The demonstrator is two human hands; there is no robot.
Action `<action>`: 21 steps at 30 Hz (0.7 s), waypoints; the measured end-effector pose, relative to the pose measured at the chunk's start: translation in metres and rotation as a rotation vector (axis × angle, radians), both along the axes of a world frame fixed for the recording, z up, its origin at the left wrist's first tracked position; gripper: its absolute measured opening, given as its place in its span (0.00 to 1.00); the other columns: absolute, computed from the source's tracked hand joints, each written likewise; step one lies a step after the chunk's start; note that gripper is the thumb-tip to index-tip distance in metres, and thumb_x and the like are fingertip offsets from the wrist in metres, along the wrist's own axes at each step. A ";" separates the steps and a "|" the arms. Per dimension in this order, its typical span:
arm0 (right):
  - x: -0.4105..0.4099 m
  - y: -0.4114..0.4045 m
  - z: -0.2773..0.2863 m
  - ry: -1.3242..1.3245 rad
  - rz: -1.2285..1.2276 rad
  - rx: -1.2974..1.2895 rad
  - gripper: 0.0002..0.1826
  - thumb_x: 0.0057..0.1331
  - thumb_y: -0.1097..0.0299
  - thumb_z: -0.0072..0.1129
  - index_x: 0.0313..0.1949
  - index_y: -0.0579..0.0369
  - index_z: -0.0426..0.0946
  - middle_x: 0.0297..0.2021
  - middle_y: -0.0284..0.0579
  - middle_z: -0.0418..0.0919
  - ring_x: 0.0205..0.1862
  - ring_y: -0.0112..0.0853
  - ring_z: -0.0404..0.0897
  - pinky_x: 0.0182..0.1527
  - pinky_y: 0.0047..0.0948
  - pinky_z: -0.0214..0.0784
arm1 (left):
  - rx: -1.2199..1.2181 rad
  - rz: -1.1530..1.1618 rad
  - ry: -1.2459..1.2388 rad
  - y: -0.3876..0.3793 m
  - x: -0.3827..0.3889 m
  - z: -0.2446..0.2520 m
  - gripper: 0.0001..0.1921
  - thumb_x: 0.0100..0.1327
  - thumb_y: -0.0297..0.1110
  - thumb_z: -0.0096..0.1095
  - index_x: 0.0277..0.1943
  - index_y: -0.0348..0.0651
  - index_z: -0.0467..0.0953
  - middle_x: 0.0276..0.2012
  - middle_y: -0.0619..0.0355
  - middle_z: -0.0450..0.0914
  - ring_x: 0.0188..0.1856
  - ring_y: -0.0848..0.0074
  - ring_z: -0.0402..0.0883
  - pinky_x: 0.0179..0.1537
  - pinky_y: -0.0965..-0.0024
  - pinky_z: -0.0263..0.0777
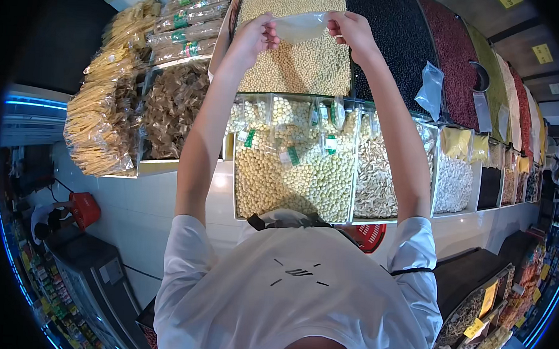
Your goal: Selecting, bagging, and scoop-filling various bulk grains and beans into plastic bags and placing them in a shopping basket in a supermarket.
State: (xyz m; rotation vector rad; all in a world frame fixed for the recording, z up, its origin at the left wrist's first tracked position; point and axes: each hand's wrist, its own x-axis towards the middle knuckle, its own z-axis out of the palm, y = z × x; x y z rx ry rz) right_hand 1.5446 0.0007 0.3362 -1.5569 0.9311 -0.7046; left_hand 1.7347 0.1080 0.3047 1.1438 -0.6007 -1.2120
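Note:
A clear plastic bag is stretched between my two hands, above a bin of soybeans. My left hand grips its left end, with the fingers curled. On the other end, my right hand pinches the bag near its upper corner. Both arms reach forward over a lower bin of pale round dried goods, with small labelled bags lying at its back. Black beans fill the bin just right of my right hand.
Packaged dried goods are piled at the left. A loose plastic bag lies on the black beans, and a round scoop rests in the red beans. A red basket is near my body. A person with a red basket is far left.

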 end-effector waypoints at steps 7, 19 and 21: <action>-0.035 0.058 -0.070 0.255 0.221 -0.187 0.18 0.64 0.56 0.46 0.40 0.61 0.73 0.25 0.41 0.75 0.27 0.27 0.73 0.33 0.28 0.67 | 0.141 0.156 -0.302 0.065 0.017 -0.058 0.16 0.67 0.43 0.44 0.34 0.35 0.66 0.16 0.58 0.68 0.16 0.77 0.71 0.15 0.75 0.65; -0.401 0.432 -0.315 0.269 -0.150 0.708 0.24 0.66 0.50 0.44 0.42 0.62 0.73 0.35 0.47 0.76 0.39 0.28 0.75 0.40 0.27 0.66 | 0.449 0.349 -0.205 0.296 -0.093 -0.178 0.19 0.68 0.42 0.42 0.54 0.36 0.61 0.17 0.61 0.64 0.13 0.83 0.62 0.13 0.79 0.59; -0.412 0.493 -0.370 -0.192 -0.160 0.860 0.24 0.65 0.48 0.45 0.44 0.58 0.73 0.36 0.41 0.75 0.40 0.26 0.73 0.40 0.23 0.65 | 0.493 0.248 -0.200 0.303 -0.131 -0.192 0.17 0.68 0.40 0.42 0.53 0.36 0.62 0.17 0.61 0.65 0.14 0.82 0.63 0.14 0.78 0.60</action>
